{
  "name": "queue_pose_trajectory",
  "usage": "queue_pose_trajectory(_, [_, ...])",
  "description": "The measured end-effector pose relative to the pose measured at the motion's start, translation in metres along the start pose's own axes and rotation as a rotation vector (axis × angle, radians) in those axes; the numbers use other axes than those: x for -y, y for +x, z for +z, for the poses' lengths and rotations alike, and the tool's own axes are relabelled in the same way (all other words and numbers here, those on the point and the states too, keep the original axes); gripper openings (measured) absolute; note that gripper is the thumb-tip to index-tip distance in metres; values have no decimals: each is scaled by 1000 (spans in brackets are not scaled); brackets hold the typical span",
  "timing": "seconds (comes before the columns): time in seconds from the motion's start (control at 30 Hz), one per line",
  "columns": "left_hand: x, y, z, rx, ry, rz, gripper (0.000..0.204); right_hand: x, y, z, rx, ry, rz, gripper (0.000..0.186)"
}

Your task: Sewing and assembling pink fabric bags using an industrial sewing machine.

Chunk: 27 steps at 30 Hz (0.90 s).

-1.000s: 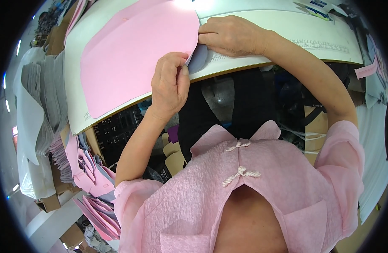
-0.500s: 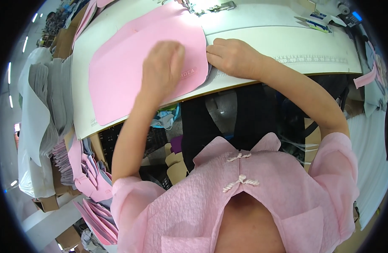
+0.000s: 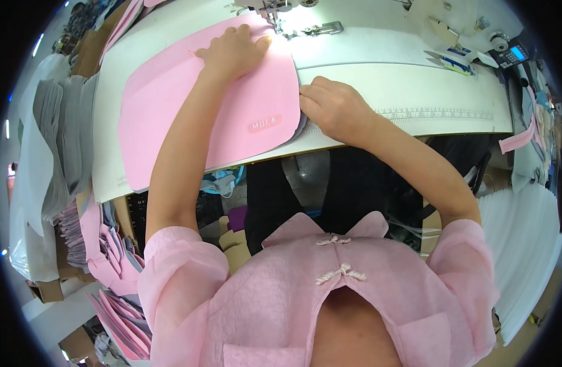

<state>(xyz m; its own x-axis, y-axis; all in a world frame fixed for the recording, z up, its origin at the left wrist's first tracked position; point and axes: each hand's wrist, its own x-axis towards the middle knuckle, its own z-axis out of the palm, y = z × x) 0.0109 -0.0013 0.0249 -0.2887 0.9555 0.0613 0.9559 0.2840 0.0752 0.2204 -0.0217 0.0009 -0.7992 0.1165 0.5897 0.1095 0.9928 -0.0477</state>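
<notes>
Two hands on the pink fabric panel (image 3: pixel 171 116): left hand (image 3: pixel 232 52) flat, fingers together, tips just short of the presser foot (image 3: pixel 275 24); right hand (image 3: pixel 333 107) curled, fingertips pinching its near edge. Judged step: positioning for stitching; next calls for steady feed alignment.

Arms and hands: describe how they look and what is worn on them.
Both forearms are bare, with no gloves, rings or watch visible on the left hand or right hand. Short, loose, sheer pink sleeves of a textured pink blouse cover only the upper arms.
</notes>
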Motion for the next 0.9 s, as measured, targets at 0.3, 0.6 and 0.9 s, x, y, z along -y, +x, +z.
queue_pose_trajectory(0.3, [-13, -4, 12, 11, 4, -94, 53, 1, -2, 0, 0, 82, 67, 19])
queue_pose_trajectory(0.6, [-13, 5, 15, -69, -94, -54, 50, -6, 3, 6, -59, 71, 87, 7])
queue_pose_trajectory(0.9, [6, 19, 34, -512, -200, 91, 40, -10, 9, 10, -18, 72, 149, 19])
